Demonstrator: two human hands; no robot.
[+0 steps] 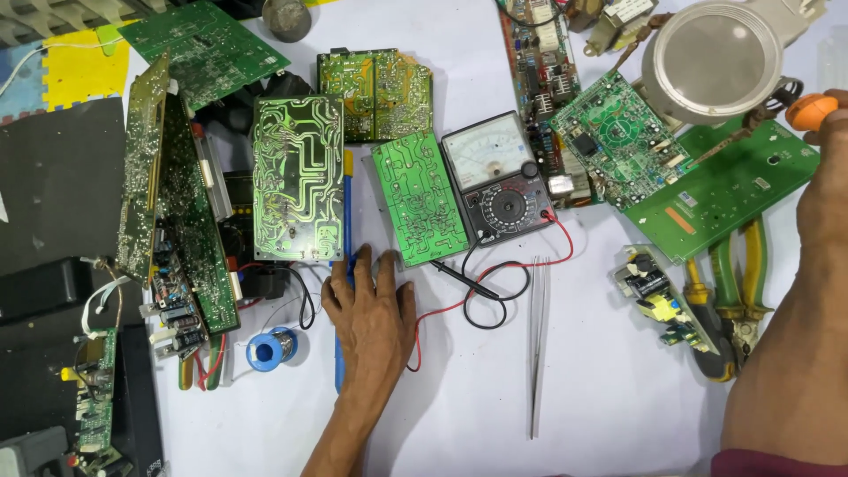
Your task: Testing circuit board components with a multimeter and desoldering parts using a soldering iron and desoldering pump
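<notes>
Head view, bench seen from above. Left hand [371,309] lies flat on the white table [609,415], palm down, fingers spread and slack, grasping nothing. It rests over a blue tool [343,265] that runs along the table beneath it; fingertips sit just below the lower edges of the large board [298,179] and the small board [418,200], near but apparently not touching either. Both boards lie solder side up.

Right hand [826,124] is at the far right edge, mostly out of frame. It appears closed round an orange handle [810,109], with a thin metal shaft running from it toward the magnifier [717,58]; how the fingers wrap it I cannot tell.

Meter [499,177] sits just right of the small board, touching its edge. Its red and black leads [481,287] lie loose on the table, coiled below it, probes on no board. Tweezers [539,344] lie untouched to the right of the leads. Solder spool [269,347] lies left of the left hand, pliers [738,291] at right beside a small populated board [662,300].

Judgement on progress: tools and boards are laid out and the handle is in hand, but no tip or probe is on a board. Work on the small board looks prepared, not begun.
</notes>
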